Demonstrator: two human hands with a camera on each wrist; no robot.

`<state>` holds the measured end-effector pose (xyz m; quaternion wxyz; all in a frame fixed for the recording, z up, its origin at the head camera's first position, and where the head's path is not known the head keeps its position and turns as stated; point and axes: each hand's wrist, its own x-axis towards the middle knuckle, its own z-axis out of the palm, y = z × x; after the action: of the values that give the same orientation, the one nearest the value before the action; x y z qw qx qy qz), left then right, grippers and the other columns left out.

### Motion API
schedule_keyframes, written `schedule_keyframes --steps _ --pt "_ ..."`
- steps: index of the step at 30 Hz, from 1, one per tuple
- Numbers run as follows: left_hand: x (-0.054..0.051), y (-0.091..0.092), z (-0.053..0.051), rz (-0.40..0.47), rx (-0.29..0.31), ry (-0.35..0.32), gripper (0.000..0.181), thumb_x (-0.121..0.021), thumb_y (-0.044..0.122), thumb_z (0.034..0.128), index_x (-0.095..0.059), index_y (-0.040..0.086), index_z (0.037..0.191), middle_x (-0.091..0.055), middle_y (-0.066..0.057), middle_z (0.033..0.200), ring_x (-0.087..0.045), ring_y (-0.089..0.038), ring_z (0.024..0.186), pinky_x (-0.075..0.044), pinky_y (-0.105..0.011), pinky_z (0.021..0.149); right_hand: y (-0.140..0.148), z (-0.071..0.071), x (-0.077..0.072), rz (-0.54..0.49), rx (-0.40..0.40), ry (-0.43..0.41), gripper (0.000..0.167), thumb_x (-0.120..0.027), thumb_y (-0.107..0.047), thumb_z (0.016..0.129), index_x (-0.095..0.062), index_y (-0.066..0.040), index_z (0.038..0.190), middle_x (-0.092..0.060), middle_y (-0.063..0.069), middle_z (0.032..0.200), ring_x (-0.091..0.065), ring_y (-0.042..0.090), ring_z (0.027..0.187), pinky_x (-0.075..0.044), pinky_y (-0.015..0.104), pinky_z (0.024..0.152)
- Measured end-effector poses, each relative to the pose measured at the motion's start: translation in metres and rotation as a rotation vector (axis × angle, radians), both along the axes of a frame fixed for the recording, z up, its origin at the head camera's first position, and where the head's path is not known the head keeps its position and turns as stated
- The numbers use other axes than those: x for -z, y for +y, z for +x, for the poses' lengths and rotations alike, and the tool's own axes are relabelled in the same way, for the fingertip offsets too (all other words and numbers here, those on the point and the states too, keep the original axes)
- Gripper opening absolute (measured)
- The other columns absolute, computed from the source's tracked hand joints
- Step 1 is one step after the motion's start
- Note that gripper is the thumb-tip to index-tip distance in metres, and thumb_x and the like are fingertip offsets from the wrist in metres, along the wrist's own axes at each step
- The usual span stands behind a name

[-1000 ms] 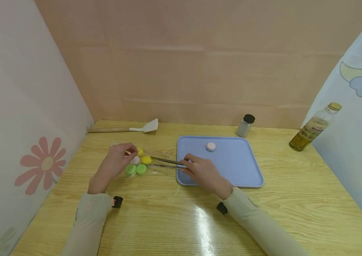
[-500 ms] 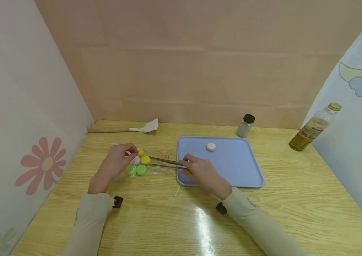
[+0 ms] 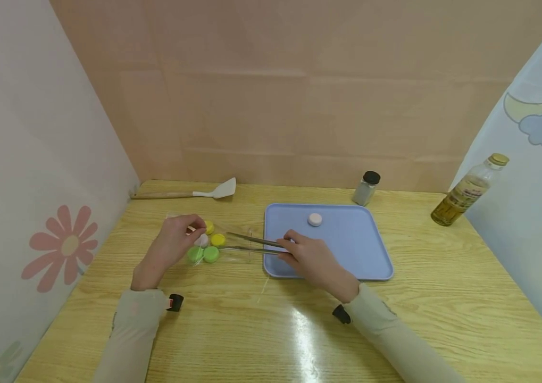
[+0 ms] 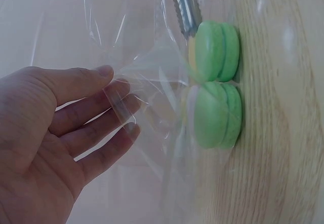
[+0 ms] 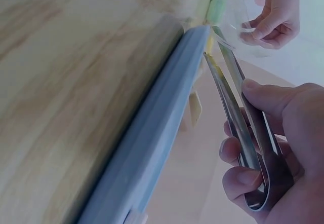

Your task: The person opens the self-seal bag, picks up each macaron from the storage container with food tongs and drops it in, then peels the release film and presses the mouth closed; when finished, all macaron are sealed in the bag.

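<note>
My left hand (image 3: 175, 239) pinches a clear plastic bag (image 4: 152, 77) between thumb and fingers at its left end. Inside the bag lie several macarons: two green macarons (image 3: 211, 254), two yellow macarons (image 3: 218, 240) and a pale one (image 3: 201, 240). Metal tongs (image 3: 256, 250) are gripped in my right hand (image 3: 314, 260), thumb on one arm and fingers curled round the other. Their arms stand apart and reach left through the bag's right end, tips near the front yellow macaron. In the left wrist view a serrated tong tip (image 4: 185, 11) shows behind a green macaron.
A blue tray (image 3: 357, 239) lies under and beyond my right hand, bearing a pale pink macaron (image 3: 315, 219). Behind are a spatula (image 3: 213, 192) and a small black-capped jar (image 3: 366, 189). An oil bottle (image 3: 467, 191) stands at the right.
My right hand has shifted slightly right with the tongs, whose tips draw back a little from the yellow macaron. The front yellow macaron moved slightly left earlier. My left hand stays still.
</note>
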<state>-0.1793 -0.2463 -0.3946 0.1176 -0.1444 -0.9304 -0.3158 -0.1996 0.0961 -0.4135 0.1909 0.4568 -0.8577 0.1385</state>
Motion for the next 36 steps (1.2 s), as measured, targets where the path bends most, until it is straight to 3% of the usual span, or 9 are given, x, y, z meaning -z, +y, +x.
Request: schedule_keyframes --steps 13,27,30,33,36 --pt "0.002 -0.001 0.000 0.009 0.002 0.002 0.006 -0.068 0.004 0.0967 -0.071 -0.001 0.099 -0.072 -0.011 0.096 -0.069 -0.028 0.087 -0.058 -0.046 0.076 0.036 0.015 -0.010 -0.017 0.049 -0.001 0.027 -0.082 -0.017 0.087 -0.074 -0.009 0.111 -0.062 -0.001 0.102 -0.055 0.005 0.063 -0.043 0.018 0.049" --pt "0.002 0.000 -0.001 0.011 0.013 0.024 0.004 -0.069 0.002 0.0956 -0.071 -0.001 0.098 -0.072 -0.011 0.094 -0.068 -0.027 0.085 -0.058 -0.046 0.075 0.087 0.031 -0.008 -0.134 0.072 0.076 0.033 -0.084 -0.009 0.080 -0.074 -0.002 0.110 -0.063 0.003 0.100 -0.052 0.005 0.060 -0.039 0.017 0.046" --pt "0.004 -0.001 -0.001 0.015 0.009 0.014 0.005 -0.069 0.003 0.0959 -0.071 0.000 0.098 -0.072 -0.010 0.095 -0.068 -0.027 0.086 -0.058 -0.046 0.076 0.100 0.035 -0.009 -0.125 0.106 0.097 0.028 -0.073 -0.022 0.094 -0.074 -0.002 0.113 -0.062 0.004 0.100 -0.049 0.004 0.057 -0.037 0.017 0.044" --pt "0.005 -0.001 -0.002 0.024 0.012 0.009 0.005 -0.069 0.004 0.0965 -0.071 0.000 0.099 -0.072 -0.010 0.096 -0.068 -0.027 0.089 -0.058 -0.046 0.078 0.114 0.038 -0.008 -0.109 0.150 0.115 0.046 -0.051 -0.041 0.106 -0.075 -0.002 0.114 -0.062 0.004 0.100 -0.043 0.002 0.053 -0.032 0.016 0.041" --pt "0.005 -0.002 -0.002 0.035 0.021 0.011 0.006 -0.068 0.004 0.0971 -0.071 -0.001 0.099 -0.073 -0.010 0.097 -0.069 -0.027 0.091 -0.058 -0.046 0.079 0.126 0.040 -0.007 -0.096 0.187 0.121 0.060 -0.036 -0.049 0.108 -0.075 -0.003 0.114 -0.062 0.003 0.101 -0.041 0.001 0.053 -0.029 0.016 0.040"
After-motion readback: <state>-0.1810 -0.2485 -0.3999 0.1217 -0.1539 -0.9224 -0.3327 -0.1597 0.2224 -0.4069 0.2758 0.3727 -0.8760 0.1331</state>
